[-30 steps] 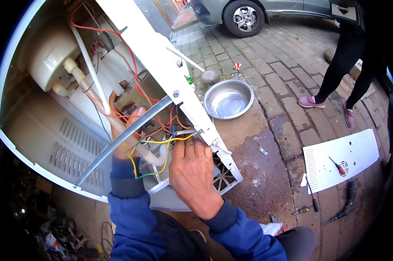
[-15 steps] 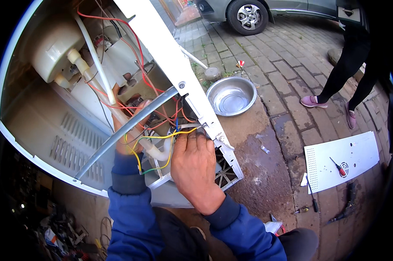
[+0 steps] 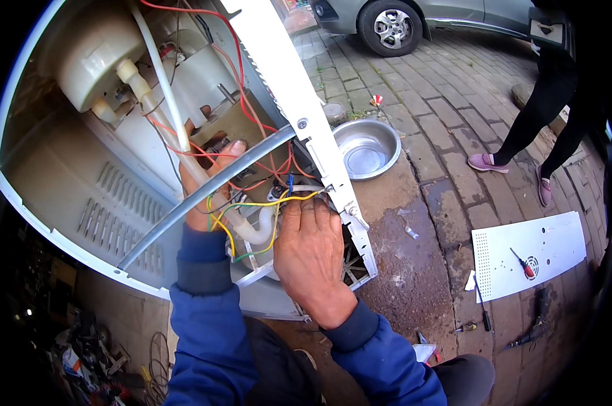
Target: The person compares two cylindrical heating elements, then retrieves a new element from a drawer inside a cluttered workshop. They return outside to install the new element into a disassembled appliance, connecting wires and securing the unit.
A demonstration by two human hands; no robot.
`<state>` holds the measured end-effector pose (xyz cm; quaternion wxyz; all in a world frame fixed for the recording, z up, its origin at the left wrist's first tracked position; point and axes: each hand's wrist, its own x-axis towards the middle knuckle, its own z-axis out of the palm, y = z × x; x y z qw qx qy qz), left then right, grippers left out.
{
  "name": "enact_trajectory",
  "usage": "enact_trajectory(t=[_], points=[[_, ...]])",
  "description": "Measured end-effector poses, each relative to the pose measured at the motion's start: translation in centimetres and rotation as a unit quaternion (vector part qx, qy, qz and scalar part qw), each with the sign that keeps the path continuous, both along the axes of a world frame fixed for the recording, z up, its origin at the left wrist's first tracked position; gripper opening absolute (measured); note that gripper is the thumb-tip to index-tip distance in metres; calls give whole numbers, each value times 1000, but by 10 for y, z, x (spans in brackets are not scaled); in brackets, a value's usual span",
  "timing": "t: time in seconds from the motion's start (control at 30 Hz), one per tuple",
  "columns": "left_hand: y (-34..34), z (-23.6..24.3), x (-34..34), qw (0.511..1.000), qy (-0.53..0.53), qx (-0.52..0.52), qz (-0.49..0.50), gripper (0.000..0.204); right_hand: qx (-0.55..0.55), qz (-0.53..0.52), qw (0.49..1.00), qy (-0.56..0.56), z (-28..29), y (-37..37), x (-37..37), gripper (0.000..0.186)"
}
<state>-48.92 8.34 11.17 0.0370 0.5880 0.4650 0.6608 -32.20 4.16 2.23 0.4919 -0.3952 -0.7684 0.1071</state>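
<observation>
A white washing machine cabinet (image 3: 272,71) lies tilted with its inside exposed. My left hand (image 3: 196,218) reaches in behind the grey metal bar (image 3: 204,196). Its thumb shows beside a dark metal part under the tub; the other fingers are mostly hidden. At the lower frame edge, my right hand (image 3: 309,260) is back-up, fingers together and bent inward, tips hidden behind yellow wires (image 3: 279,201). Whatever they grip cannot be made out. A white bent drain hose (image 3: 257,233) runs between the hands. Red wires (image 3: 241,88) hang across the opening.
A metal basin (image 3: 367,150) stands right of the cabinet. Farther right lie a white panel (image 3: 556,247) with a red-handled screwdriver (image 3: 526,269) on it, and a power drill (image 3: 537,321). A person in pink shoes (image 3: 487,163) stands beyond; a car (image 3: 448,15) is parked behind.
The cabinet's upper side and the wires appear shifted slightly right in view. My right hand has moved a little right and stays at the frame edge; my left hand remains inside.
</observation>
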Motion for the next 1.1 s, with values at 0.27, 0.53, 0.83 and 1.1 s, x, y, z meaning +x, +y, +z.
enact_trajectory(t=[0.27,0.53,0.83,1.1], points=[[-5,-3,-3,999,31,19,-21,84,-3,9,1000,-22,1,-1,4,46],[-2,-2,-2,999,43,9,21,82,5,10,1000,-13,-1,0,3,46],[4,-4,-13,993,-94,17,-61,69,9,10,999,-29,4,3,12,45],[9,-5,-25,987,-125,40,-97,64,28,-3,999,19,-4,7,5,34]])
